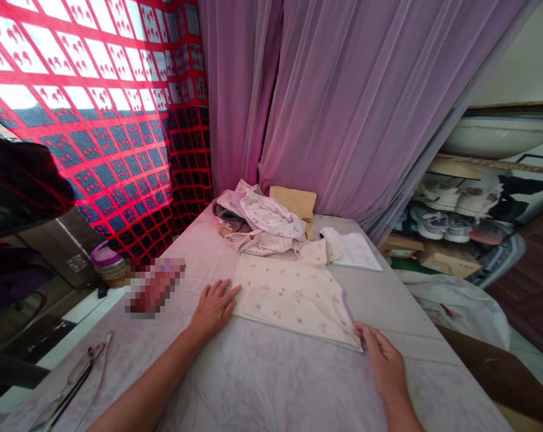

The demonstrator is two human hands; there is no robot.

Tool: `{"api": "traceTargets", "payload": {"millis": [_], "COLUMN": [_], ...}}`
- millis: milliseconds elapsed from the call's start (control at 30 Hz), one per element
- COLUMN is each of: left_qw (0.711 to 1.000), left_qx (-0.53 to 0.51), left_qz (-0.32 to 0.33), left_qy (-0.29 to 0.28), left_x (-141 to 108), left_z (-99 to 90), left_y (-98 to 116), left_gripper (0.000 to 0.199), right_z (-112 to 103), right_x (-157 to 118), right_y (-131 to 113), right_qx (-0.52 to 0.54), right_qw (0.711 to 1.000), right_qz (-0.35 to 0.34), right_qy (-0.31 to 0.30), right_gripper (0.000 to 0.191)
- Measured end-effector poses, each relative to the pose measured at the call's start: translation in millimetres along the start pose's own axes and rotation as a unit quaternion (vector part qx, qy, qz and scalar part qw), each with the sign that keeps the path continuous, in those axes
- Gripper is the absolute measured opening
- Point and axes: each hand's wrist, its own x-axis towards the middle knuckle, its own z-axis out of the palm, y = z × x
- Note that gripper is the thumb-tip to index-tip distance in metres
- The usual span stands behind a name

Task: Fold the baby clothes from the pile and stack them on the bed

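Note:
A cream child's shirt (293, 295) with small pastel prints lies flat and folded on the pale patterned table cover. Its right edge shows a lilac trim. My left hand (215, 306) rests palm down with fingers spread, the fingertips at the shirt's left edge. At the near right corner, my right hand (383, 357) pinches the shirt's edge between thumb and fingers. Just behind the shirt is a crumpled heap of clothes (266, 219), mostly pink and white prints.
Behind the heap lies a folded yellow cloth (293, 201); a folded white cloth (353, 249) is to its right. Eyeglasses (84, 366) and a pixelated reddish item (156, 288) are on the left. Purple curtains (343, 108) hang behind; shoes (442, 222) fill a rack at right.

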Motion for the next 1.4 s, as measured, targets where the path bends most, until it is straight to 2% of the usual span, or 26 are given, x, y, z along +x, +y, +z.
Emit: {"api": "traceTargets", "payload": {"millis": [233, 367, 533, 700, 867, 1000, 1100, 1167, 1233, 1333, 1400], "left_qw": [1.000, 0.999, 0.996, 0.994, 0.995, 0.998, 0.999, 0.999, 0.999, 0.999, 0.997], "left_qx": [-0.008, -0.008, -0.014, -0.013, -0.020, -0.028, -0.025, -0.024, -0.019, 0.001, 0.028], "left_qz": [-0.016, -0.029, -0.077, -0.105, -0.094, -0.044, 0.013, 0.029, 0.026, 0.018, 0.016], "left_qy": [-0.023, -0.035, -0.039, -0.008, -0.012, -0.040, -0.038, -0.030, -0.026, -0.038, -0.063], "left_x": [1.1, 3.5, 13.3, 20.2, 26.1, 41.9, 62.3, 79.0, 96.5, 122.0, 136.9], "left_z": [-5.0, -14.3, -30.2, -29.1, -26.6, -30.1, -29.5, -28.0, -27.4, -29.7, -32.6], "left_y": [4.1, 8.7, 27.8, 43.0, 36.5, 18.4, 5.2, 0.7, 0.8, 5.7, 8.4], "left_gripper": [0.044, 0.041, 0.037, 0.029, 0.024, 0.030, 0.029, 0.027, 0.030, 0.041, 0.043], "right_z": [1.2, 2.0, 2.9, 4.1, 1.6, 3.5, 18.6, 36.5, 58.4, 92.3, 111.5], "right_x": [0.4, -0.3, 0.6, 1.2, 4.2, 26.8, 59.3, 84.0, 107.5, 135.8, 149.0], "right_y": [0.1, -0.6, 2.2, 7.5, 8.7, 0.4, -17.9, -36.5, -57.0, -80.8, -87.5], "right_qx": [-0.014, -0.017, -0.025, -0.048, -0.070, -0.090, -0.090, -0.068, -0.030, 0.039, 0.043], "right_qw": [1.000, 0.999, 0.999, 0.997, 0.996, 0.995, 0.993, 0.995, 0.998, 0.985, 0.980], "right_qz": [-0.017, -0.028, -0.040, -0.062, -0.047, -0.046, -0.075, -0.058, 0.015, 0.150, 0.172], "right_qy": [-0.007, -0.015, -0.026, -0.029, -0.022, -0.005, -0.012, -0.032, -0.062, -0.082, -0.087], "right_gripper": [0.048, 0.048, 0.048, 0.049, 0.051, 0.047, 0.040, 0.036, 0.037, 0.038, 0.036]}}
